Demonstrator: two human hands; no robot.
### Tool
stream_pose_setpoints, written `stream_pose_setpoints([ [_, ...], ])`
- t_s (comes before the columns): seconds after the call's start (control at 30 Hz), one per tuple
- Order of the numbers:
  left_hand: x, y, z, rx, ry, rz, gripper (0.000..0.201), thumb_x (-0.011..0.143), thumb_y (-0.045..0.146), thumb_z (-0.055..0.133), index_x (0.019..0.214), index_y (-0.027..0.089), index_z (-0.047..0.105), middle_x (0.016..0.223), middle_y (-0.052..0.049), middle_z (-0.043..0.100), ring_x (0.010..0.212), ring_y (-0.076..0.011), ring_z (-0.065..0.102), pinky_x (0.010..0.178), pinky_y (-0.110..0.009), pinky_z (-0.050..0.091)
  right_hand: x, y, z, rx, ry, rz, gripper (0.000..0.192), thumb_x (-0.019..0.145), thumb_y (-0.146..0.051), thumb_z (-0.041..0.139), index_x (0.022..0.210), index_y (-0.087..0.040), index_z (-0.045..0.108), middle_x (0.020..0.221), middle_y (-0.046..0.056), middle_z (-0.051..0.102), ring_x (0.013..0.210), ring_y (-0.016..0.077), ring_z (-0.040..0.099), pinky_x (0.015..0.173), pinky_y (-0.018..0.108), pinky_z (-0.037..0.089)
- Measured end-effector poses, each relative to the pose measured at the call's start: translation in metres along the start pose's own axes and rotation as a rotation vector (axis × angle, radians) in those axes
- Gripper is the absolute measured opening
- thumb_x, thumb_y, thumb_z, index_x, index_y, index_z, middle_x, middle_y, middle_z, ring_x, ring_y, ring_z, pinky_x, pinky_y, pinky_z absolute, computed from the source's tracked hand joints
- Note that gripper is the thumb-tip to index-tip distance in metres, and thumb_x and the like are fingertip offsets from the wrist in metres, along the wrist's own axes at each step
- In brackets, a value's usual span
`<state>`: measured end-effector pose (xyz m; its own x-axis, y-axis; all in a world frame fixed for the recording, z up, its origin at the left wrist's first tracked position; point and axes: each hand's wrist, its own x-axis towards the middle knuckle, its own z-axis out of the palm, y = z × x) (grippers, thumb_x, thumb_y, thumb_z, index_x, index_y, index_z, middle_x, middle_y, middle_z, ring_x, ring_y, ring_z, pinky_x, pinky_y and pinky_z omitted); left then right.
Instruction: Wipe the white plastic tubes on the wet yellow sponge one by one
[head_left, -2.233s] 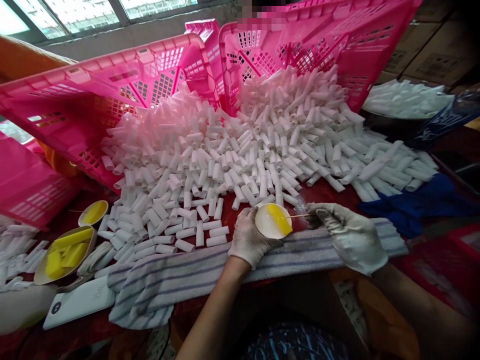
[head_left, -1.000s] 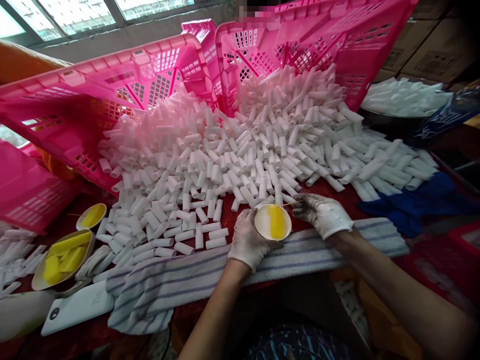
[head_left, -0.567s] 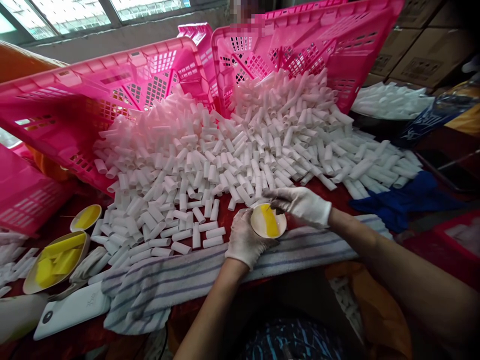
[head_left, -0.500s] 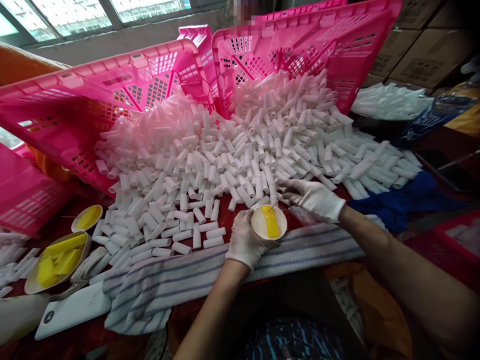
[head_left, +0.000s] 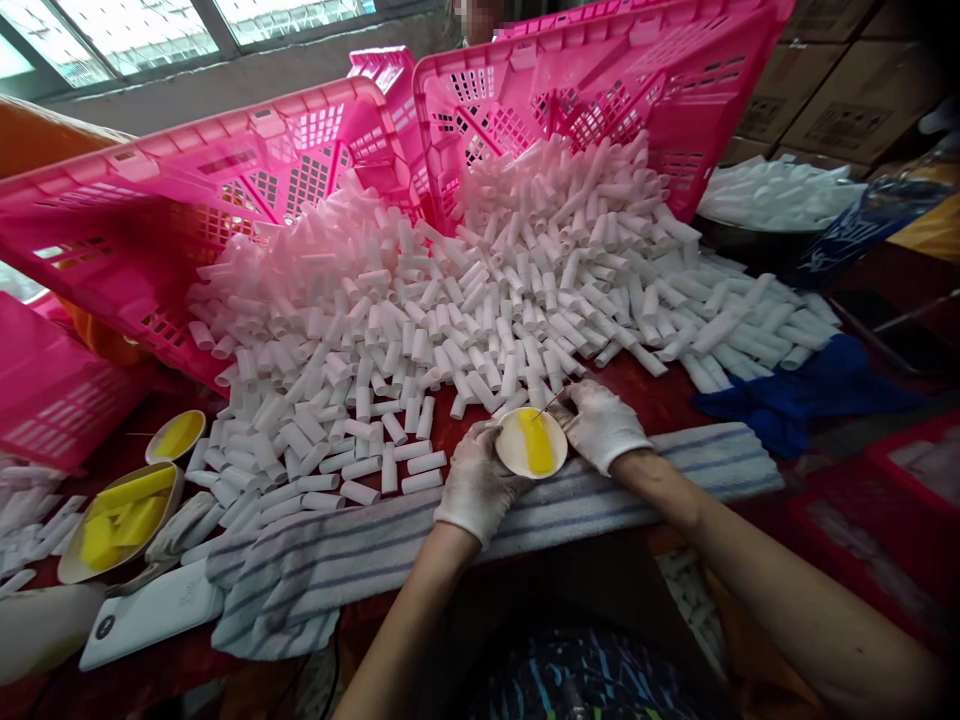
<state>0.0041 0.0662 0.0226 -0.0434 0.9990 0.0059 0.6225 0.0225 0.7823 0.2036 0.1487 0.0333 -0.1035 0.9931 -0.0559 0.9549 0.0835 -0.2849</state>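
A small white dish [head_left: 531, 442] with a yellow strip across it is held at its near rim by the gloved left hand [head_left: 475, 482], just above the striped towel [head_left: 390, 545] on the counter. It looks light and stiff, and its yellow filling is probably soft or wet, so the rim is the safe hold. A thin stick [head_left: 551, 402] is pinched in the gloved right hand [head_left: 602, 424], tip at the dish. Just behind the dish lies a heap of white tubes [head_left: 480, 300], spilled from pink crates [head_left: 247, 190]; stray tubes crowd its far side.

left crate [head_left: 45, 390] cropped, thin stick [head_left: 551, 403] barely discernible
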Motion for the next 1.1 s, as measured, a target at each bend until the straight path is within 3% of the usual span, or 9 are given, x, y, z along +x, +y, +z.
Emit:
stream_pose_setpoints([
  [0.2, 0.002, -0.001, 0.012, 0.054, 0.031, -0.054, 0.066, 0.056, 0.032, 0.094, 0.115, 0.017, 0.069, 0.132, -0.013, 0.062, 0.125, -0.0331, 0.059, 0.111, -0.048, 0.047, 0.009, 0.004, 0.000, -0.005, -0.011, -0.139, 0.041, 0.098, -0.047, 0.048, 0.116, -0.023, 0.076, 0.127, 0.011, 0.067, 0.106, 0.0258, 0.066, 0.084, 0.032, 0.048],
  [0.43, 0.000, -0.003, 0.009, -0.100, 0.044, -0.016, 0.062, 0.057, 0.026, 0.093, 0.113, 0.016, 0.068, 0.130, -0.013, 0.064, 0.124, -0.0304, 0.060, 0.113, -0.046, 0.045, 0.013, 0.018, 0.007, -0.137, 0.061, -0.125, 0.041, 0.097, -0.045, 0.050, 0.112, -0.017, 0.076, 0.115, 0.018, 0.069, 0.098, 0.0316, 0.066, 0.080, 0.038, 0.050],
  [0.57, -0.011, -0.009, -0.004, -0.308, 0.080, -0.077, 0.066, 0.068, 0.029, 0.087, 0.127, 0.015, 0.062, 0.130, -0.014, 0.065, 0.120, -0.0270, 0.064, 0.110, -0.044, 0.049, 0.010, 0.043, 0.002, 0.229, 0.103, 0.040, 0.036, 0.092, -0.035, 0.058, 0.119, -0.016, 0.071, 0.111, 0.015, 0.073, 0.102, 0.0303, 0.067, 0.092, 0.040, 0.052],
  [0.67, -0.026, -0.020, -0.023, -0.339, 0.172, -0.054, 0.054, 0.078, 0.030, 0.080, 0.128, 0.017, 0.062, 0.128, -0.012, 0.067, 0.116, -0.0237, 0.066, 0.107, -0.041, 0.052, -0.005, 0.066, -0.008, 0.603, 0.124, 0.123, 0.042, 0.088, -0.043, 0.065, 0.120, -0.017, 0.067, 0.109, 0.012, 0.074, 0.099, 0.0277, 0.069, 0.093, 0.039, 0.054],
  [0.8, -0.043, -0.037, -0.049, -0.230, 0.343, 0.026, 0.033, 0.087, 0.032, 0.072, 0.116, 0.018, 0.068, 0.114, -0.008, 0.072, 0.101, -0.0195, 0.070, 0.095, -0.035, 0.059, -0.032, 0.065, -0.015, 1.115, -0.152, 0.180, 0.062, 0.073, -0.058, 0.079, 0.120, -0.021, 0.069, 0.106, 0.008, 0.076, 0.089, 0.0238, 0.070, 0.077, 0.034, 0.057],
  [0.87, -0.045, -0.045, -0.058, -0.127, 0.396, 0.096, 0.027, 0.090, 0.031, 0.070, 0.114, 0.019, 0.070, 0.113, -0.008, 0.073, 0.103, -0.0197, 0.070, 0.094, -0.035, 0.059, -0.038, 0.053, -0.009, 1.180, -0.285, 0.171, 0.069, 0.071, -0.062, 0.079, 0.124, -0.018, 0.069, 0.096, 0.008, 0.076, 0.077, 0.0204, 0.069, 0.070, 0.032, 0.057],
  [0.93, -0.046, -0.054, -0.064, -0.008, 0.420, 0.190, 0.023, 0.091, 0.029, 0.068, 0.112, 0.019, 0.071, 0.112, -0.008, 0.073, 0.104, -0.0207, 0.070, 0.094, -0.036, 0.058, -0.038, 0.040, 0.002, 1.152, -0.310, 0.118, 0.067, 0.073, -0.061, 0.079, 0.122, -0.016, 0.071, 0.093, 0.008, 0.076, 0.077, 0.0204, 0.069, 0.073, 0.034, 0.059],
  [1.0, -0.046, -0.063, -0.069, 0.103, 0.424, 0.245, 0.021, 0.092, 0.028, 0.067, 0.110, 0.020, 0.072, 0.110, -0.008, 0.074, 0.102, -0.0217, 0.071, 0.093, -0.038, 0.059, -0.035, 0.034, 0.016, 1.111, -0.239, 0.033, 0.057, 0.076, -0.055, 0.079, 0.119, -0.018, 0.072, 0.104, 0.009, 0.076, 0.092, 0.0243, 0.071, 0.087, 0.040, 0.060],
  [1.1, -0.048, -0.076, -0.073, 0.190, 0.391, 0.197, 0.022, 0.092, 0.031, 0.064, 0.108, 0.019, 0.073, 0.107, -0.009, 0.074, 0.097, -0.0228, 0.072, 0.088, -0.038, 0.060, -0.034, 0.035, 0.032, 1.046, -0.076, -0.118, 0.045, 0.080, -0.044, 0.078, 0.118, -0.022, 0.072, 0.121, 0.008, 0.073, 0.114, 0.0283, 0.068, 0.109, 0.046, 0.053],
])
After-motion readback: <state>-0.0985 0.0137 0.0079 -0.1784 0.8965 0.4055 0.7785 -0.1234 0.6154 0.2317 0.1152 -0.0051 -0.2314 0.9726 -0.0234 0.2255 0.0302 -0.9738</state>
